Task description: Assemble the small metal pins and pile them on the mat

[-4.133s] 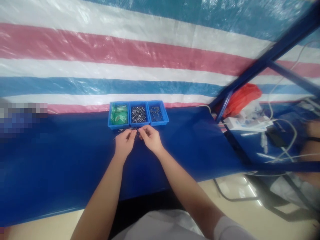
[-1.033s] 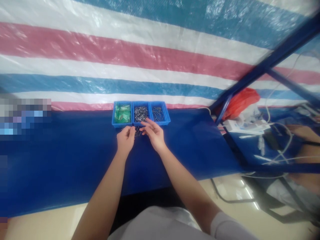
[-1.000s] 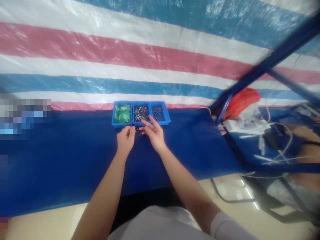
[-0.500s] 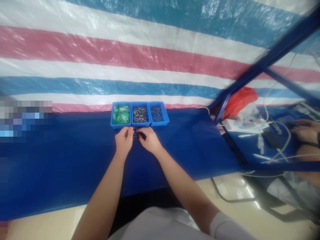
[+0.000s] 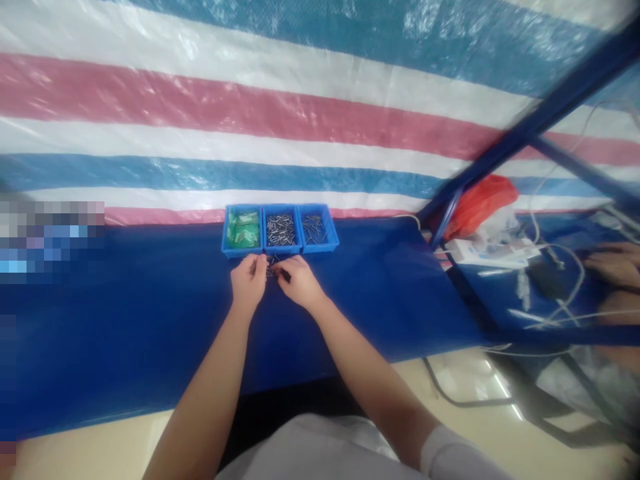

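My left hand is closed in a pinch just in front of the blue bins; what its fingers hold is too small to make out. My right hand is bent over with thumb and fingertips together, touching thin dark metal pins that lie between the two hands. Behind them stand three blue bins side by side. In the left bin are green-tinted clear packets. Many screw-like metal pieces fill the middle bin, and fewer lie in the right bin.
The blue tabletop meets a striped plastic sheet at the back. A blue metal frame rises on the right. Beyond it are a red bag, white cables and another person's hand.
Both hands stay almost in place. The right fingertips have shifted slightly among the metal pins, and the other person's hand at the right has moved a little.
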Tool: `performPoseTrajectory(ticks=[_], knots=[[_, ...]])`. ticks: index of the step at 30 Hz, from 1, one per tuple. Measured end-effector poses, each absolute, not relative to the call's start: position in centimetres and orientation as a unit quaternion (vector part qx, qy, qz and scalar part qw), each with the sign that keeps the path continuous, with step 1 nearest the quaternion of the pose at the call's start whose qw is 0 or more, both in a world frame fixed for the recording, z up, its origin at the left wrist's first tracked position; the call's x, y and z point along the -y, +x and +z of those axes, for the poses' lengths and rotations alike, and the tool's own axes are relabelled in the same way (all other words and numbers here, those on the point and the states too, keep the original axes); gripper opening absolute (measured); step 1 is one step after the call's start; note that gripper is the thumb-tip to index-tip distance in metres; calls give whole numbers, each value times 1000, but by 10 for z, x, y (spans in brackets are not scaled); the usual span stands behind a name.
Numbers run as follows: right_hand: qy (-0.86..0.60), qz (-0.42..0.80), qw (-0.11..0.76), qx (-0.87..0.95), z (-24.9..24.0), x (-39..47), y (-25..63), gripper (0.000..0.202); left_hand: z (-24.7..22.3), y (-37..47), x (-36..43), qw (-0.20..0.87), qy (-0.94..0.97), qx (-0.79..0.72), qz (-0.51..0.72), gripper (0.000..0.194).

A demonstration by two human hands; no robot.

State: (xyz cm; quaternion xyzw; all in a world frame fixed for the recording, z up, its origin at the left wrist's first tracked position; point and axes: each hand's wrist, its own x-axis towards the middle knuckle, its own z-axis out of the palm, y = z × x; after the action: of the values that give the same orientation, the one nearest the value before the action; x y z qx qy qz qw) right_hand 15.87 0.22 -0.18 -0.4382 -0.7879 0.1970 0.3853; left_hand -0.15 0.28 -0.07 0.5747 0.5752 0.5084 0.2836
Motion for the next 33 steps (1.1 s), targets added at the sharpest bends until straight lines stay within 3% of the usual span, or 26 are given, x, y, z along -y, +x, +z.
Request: performPoseTrajectory(ticks=[6,13,20,33], knots=[[-437,218,438,755,2,0,158,29,0,-1,-3,283,574,-574,511,35],[-447,391,537,599,1,-1,154,27,3,0,-1,320,582,-556,500,31],[-409,457,547,570,3,0,149,30,-1,1,-4,271,630,-537,492,26],[-412,542,545,490,5,-1,147,31,5,2,-1,300,595,-565,487,25]])
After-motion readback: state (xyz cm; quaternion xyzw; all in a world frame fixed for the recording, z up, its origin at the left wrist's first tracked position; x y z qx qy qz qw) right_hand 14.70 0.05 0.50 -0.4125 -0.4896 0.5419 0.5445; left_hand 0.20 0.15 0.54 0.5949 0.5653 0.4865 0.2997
